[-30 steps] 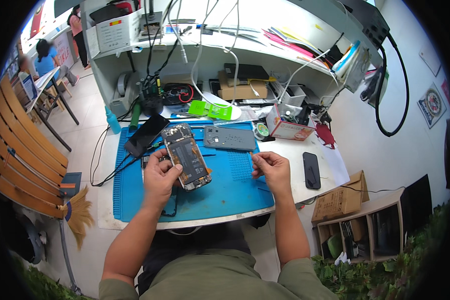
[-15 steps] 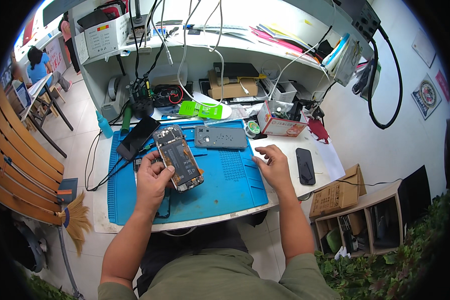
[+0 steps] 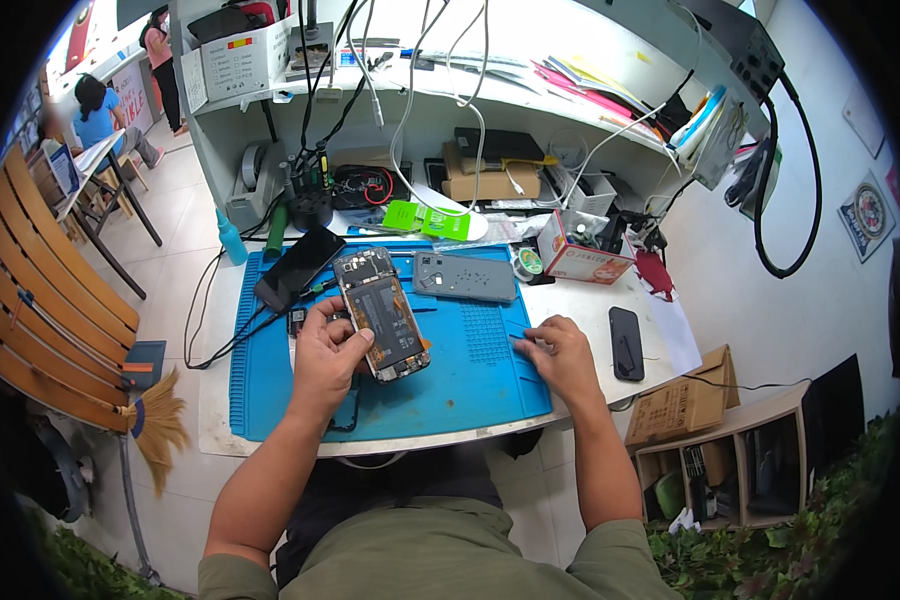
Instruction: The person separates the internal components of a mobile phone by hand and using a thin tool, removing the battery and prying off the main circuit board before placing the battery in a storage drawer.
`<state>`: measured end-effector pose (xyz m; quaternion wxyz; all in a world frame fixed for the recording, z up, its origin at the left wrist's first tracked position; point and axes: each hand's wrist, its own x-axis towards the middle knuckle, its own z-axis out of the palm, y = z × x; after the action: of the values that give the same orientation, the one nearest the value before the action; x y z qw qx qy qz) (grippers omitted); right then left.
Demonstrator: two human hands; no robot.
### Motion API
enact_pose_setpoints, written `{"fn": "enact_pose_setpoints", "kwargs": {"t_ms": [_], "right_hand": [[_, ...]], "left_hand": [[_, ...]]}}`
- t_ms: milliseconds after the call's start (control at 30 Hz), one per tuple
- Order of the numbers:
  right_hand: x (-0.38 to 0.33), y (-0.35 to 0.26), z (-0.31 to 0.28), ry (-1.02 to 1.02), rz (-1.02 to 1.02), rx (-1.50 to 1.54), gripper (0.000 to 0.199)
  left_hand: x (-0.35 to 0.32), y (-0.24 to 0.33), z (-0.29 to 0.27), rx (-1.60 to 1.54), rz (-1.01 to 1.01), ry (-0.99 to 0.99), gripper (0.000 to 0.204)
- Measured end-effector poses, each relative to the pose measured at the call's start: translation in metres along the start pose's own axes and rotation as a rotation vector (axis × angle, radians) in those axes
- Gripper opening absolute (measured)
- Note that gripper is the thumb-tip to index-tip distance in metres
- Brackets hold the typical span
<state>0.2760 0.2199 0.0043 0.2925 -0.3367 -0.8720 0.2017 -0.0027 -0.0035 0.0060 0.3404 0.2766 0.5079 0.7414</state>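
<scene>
My left hand (image 3: 328, 350) is closed on an opened smartphone (image 3: 382, 312), tilted over the blue work mat (image 3: 450, 395). The phone's dark battery, orange flex strips and bare boards face up. At the mat's right edge, my right hand (image 3: 567, 362) hovers by the small compartments, fingers bent, thumb and forefinger slightly apart, with nothing visible in them. Behind the held phone lies a grey phone back cover (image 3: 464, 277). A dark phone screen (image 3: 300, 270) rests at the mat's far left. Small parts beneath my left hand are partly hidden.
Right of the mat lies a black phone (image 3: 625, 343). A red-and-white box (image 3: 587, 250) of parts and a solder spool (image 3: 527, 263) stand behind. Green cards (image 3: 427, 219) lie at the back. White cables (image 3: 410, 120) hang over the bench; a blue bottle (image 3: 231, 238) stands left.
My right hand has come down to the mat's right-side compartments. My left hand still holds the opened smartphone in much the same spot. The whole view has shifted slightly.
</scene>
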Motion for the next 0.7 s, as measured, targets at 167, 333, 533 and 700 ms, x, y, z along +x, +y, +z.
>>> {"fn": "enact_pose_setpoints", "kwargs": {"t_ms": [167,333,533,700], "right_hand": [[0.008,0.004,0.007,0.228,-0.053,-0.038,0.012],[0.011,0.007,0.016,0.160,-0.122,-0.073,0.010],[0.008,-0.002,0.009,-0.004,0.115,0.077,0.014],[-0.002,-0.004,0.003,-0.053,-0.027,-0.080,0.022]], "left_hand": [[0.000,0.002,0.002,-0.005,0.005,0.021,0.052],[0.000,0.000,0.000,-0.003,-0.009,0.007,0.052],[-0.001,0.000,0.000,-0.001,-0.011,0.004,0.051],[0.000,-0.006,-0.002,-0.001,-0.011,-0.019,0.051]]}}
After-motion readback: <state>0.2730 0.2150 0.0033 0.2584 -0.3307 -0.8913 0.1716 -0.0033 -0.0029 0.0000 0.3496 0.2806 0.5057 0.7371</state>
